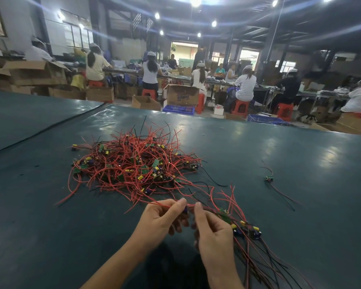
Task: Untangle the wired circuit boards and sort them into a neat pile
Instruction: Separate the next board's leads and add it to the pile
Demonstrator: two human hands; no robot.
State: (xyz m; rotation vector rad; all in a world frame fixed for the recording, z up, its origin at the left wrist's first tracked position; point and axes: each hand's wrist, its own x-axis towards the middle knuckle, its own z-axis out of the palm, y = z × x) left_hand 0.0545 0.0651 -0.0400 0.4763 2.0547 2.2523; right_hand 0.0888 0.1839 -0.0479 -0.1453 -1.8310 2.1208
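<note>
Pinching a red wire [162, 203] near the tangled heap [133, 163], the left hand [161, 219] works to free it — right hand [214, 233] fingers clamp the sorted bundle [247, 229], likely keeping leads aligned.

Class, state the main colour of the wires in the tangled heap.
The heap is mostly red, some black; head view.

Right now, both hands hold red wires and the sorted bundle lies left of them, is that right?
Not quite: in the head view the sorted bundle lies right of the right hand; both it and the left hand hold red wires.
</note>
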